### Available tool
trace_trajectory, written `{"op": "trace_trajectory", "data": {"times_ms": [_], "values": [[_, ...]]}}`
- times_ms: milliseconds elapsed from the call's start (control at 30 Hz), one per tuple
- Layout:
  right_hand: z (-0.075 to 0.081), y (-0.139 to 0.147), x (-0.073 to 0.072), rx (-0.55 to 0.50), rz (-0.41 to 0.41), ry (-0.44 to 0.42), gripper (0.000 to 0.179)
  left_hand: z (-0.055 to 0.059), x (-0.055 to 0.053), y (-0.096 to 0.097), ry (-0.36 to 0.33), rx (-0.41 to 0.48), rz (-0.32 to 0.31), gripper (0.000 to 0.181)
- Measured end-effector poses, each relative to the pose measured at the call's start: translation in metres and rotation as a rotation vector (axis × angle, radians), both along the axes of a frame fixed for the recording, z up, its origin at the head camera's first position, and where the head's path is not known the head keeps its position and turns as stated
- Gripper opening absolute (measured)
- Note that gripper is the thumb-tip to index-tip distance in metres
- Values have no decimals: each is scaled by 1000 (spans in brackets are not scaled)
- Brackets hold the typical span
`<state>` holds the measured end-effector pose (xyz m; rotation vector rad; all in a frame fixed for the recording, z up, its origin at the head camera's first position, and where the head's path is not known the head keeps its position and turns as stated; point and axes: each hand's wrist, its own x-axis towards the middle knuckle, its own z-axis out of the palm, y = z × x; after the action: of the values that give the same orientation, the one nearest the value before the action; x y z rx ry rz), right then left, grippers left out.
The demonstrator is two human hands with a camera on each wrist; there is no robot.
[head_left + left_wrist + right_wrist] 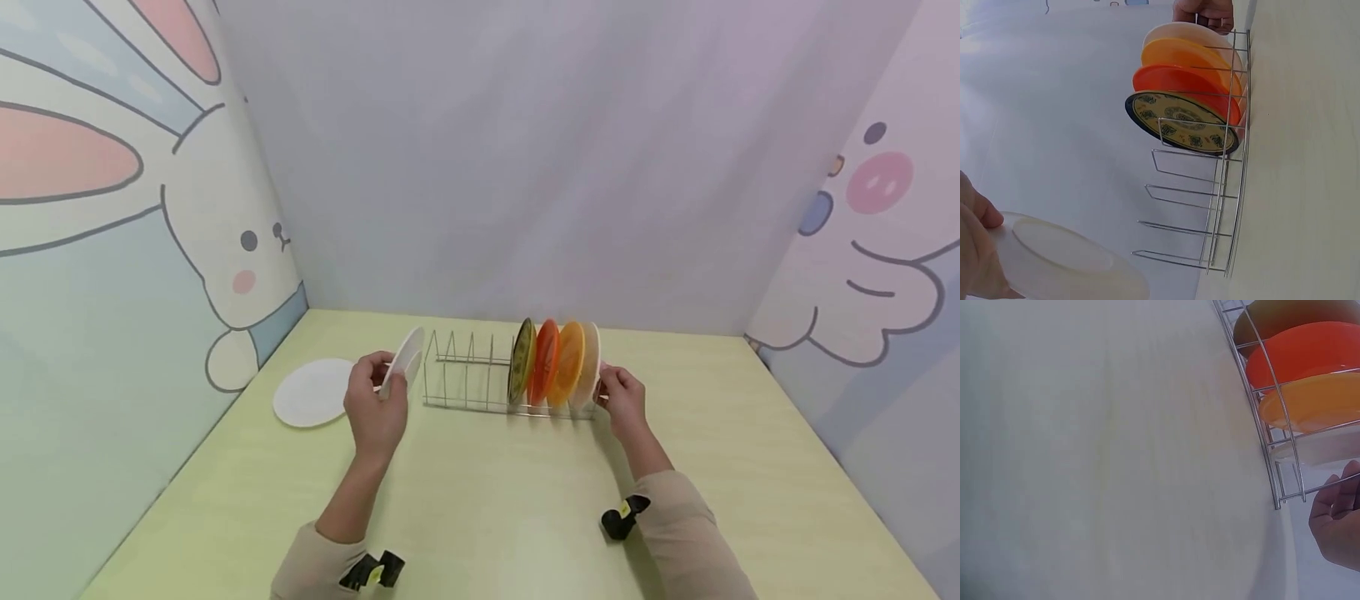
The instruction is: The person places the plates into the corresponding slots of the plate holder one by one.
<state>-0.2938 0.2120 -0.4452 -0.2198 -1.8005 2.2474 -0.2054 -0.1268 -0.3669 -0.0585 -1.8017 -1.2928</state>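
Observation:
My left hand [377, 414] pinches a white plate [406, 363] by its near side, tilted on edge in the air just left of the wire dish rack [467, 403]. At the rack's other end, my right hand [624, 398] has curled fingers around the end wire, close by the outermost plate. A pale whitish plate [591, 367], an orange plate [567, 364], a red plate [546, 362] and a dark-rimmed patterned plate [1180, 122] stand on edge in the rack's right half. The left wrist view shows bare wire slots in the other half.
Another white plate [311, 393] lies flat on the pale yellow table [487, 500], left of the left hand. A grey curtain-like backdrop [480, 167] rises behind the table, and cartoon-printed panels [862, 208] stand at both sides.

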Motion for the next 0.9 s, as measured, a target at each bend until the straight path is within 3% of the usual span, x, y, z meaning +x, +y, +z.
{"op": "trace_trajectory", "data": {"times_ms": [400, 900], "values": [[-1, 3, 2, 1, 18, -23, 19, 5, -9, 31, 4, 160, -89, 17], [-3, 2, -1, 1, 22, -13, 20, 13, -25, 63, 23, 267, -213, 16]]}}
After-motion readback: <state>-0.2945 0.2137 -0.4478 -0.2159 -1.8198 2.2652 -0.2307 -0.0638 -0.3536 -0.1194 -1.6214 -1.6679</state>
